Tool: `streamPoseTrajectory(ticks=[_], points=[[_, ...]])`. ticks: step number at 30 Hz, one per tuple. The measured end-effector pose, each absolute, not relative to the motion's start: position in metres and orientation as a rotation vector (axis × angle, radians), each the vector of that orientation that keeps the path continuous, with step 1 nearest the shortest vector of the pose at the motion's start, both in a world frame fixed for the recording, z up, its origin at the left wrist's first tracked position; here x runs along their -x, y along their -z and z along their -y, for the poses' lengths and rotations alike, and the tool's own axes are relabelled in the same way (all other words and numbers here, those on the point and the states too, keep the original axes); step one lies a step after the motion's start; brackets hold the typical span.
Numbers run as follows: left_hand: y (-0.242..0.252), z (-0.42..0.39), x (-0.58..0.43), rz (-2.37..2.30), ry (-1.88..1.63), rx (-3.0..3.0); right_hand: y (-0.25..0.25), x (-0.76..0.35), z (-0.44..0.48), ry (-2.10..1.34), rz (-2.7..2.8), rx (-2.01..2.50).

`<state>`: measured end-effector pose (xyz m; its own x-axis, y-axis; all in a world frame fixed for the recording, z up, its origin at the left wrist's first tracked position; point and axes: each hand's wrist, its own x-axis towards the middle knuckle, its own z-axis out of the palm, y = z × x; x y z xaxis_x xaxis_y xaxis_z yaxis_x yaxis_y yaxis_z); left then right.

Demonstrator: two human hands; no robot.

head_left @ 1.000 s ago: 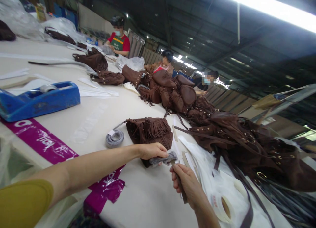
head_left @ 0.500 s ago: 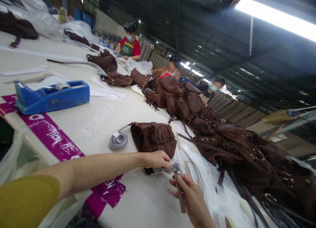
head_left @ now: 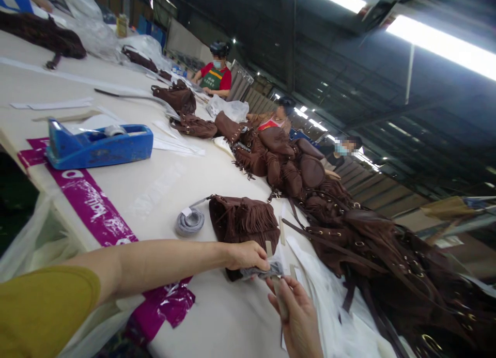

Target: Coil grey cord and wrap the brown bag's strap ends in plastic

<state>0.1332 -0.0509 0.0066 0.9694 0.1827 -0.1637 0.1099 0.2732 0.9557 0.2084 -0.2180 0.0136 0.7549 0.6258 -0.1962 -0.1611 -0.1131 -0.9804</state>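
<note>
My left hand [head_left: 245, 255] is closed in a pinch on a small grey wrapped piece [head_left: 260, 270] lying against a brown fringed bag [head_left: 243, 222] on the cream table [head_left: 182, 167]. My right hand [head_left: 295, 311] is closed around a thin flat strip [head_left: 279, 296] whose upper end meets the grey piece. A coil of grey strap [head_left: 190, 221] lies on the table left of the bag.
A blue tape dispenser [head_left: 96, 144] stands at the left. A large pile of brown bags and straps [head_left: 349, 229] fills the right side, over white plastic sheets [head_left: 329, 296]. Three people sit along the far edge. A purple-printed plastic bag [head_left: 93, 208] hangs over the near edge.
The view has swung to the right and down. My right hand has dropped lower in view and tilted the strip more upright; my left hand keeps its pinch on the grey piece.
</note>
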Motion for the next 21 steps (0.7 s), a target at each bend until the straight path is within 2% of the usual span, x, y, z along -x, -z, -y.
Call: streamPoseTrajectory(ticks=[4, 9, 14, 17, 19, 21], points=[[-0.009, 0.051, -0.134, -0.263, -0.026, -1.29, -0.006, -0.212, 0.248, -0.731, 0.635, 1.425], [-0.011, 0.051, -0.133, -0.243, 0.015, -1.338, 0.005, -0.235, 0.269, -0.635, 1.052, 1.703], [-0.014, 0.053, -0.129, -0.234, 0.018, -1.455, -0.012, -0.237, 0.257, -0.113, 1.541, 1.881], [-0.017, 0.057, -0.124, -0.198, 0.022, -1.554, -0.022, -0.229, 0.244, 0.248, 1.542, 1.947], [-0.018, 0.059, -0.122, -0.132, 0.011, -1.692, -0.023, -0.225, 0.237, 0.316, 1.466, 1.975], [-0.019, 0.06, -0.122, -0.031, -0.034, -1.888, -0.019, -0.224, 0.232, 0.202, 1.386, 1.977]])
